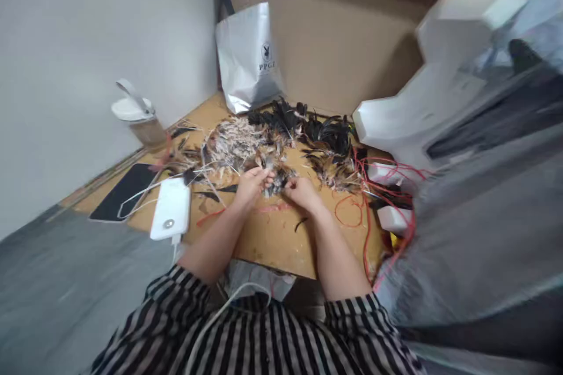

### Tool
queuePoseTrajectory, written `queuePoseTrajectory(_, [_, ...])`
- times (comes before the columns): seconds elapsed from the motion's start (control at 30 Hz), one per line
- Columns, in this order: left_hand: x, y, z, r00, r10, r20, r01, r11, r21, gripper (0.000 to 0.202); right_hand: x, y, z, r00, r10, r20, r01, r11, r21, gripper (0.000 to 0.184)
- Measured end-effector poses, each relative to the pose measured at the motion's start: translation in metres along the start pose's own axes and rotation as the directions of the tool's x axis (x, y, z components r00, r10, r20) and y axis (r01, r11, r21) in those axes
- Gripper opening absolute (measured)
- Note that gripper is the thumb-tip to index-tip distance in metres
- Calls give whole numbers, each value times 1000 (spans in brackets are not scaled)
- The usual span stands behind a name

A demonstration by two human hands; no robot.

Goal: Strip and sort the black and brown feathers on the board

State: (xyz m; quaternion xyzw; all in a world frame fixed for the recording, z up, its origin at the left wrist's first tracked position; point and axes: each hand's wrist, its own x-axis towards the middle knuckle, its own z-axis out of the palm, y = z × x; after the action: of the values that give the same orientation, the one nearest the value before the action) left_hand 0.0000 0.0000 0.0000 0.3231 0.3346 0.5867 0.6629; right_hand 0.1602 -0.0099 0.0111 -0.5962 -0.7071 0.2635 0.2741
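Note:
My left hand [254, 185] is closed in a pinch, with a small pale feather [266, 163] standing up at its fingertips. Curled fingers close up my right hand [302, 193] at the edge of a small grey and brown feather pile [275, 185]; whatever it pinches is too small to make out. Behind both hands lie a heap of whitish-brown feathers [235, 143] and bunches of black feathers [328, 133]. Brown feathers [332, 171] are spread to the right. A red strip [275, 208] lies on the wooden table [272, 246] below the hands.
At left are a white power bank [170, 208] with a cable, a dark phone [123, 192] and a lidded cup [143, 120]. A silver bag [248, 58] stands at the back. Red cords [367, 228] tangle at right, beside white foam [396, 117] and grey plastic sheeting [484, 234].

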Motion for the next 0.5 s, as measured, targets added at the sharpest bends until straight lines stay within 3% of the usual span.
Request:
queuePoseTrajectory(0.13, [-1, 0, 0, 1000, -26, 12, 26, 1000, 11, 24, 1, 1, -7, 999, 53, -1, -50, 959, 280, 17])
queuePoseTrajectory(0.3, [-2, -5, 0, 993, -93, 69, 91, 995, 32, 22, 0, -10, -9, 986, 164, -12, -112, 728, 677, 24])
queuePoseTrajectory(0.4, [-3, -9, 1, 987, -122, 103, 120, 992, 29, 22, -1, -17, -6, 983, 185, -11, -111, 631, 768, 27])
queuePoseTrajectory(0.5, [-5, -11, 3, 981, -150, 127, 148, 989, 21, 22, 1, -19, 1, 985, 169, -36, -78, 621, 780, 27])
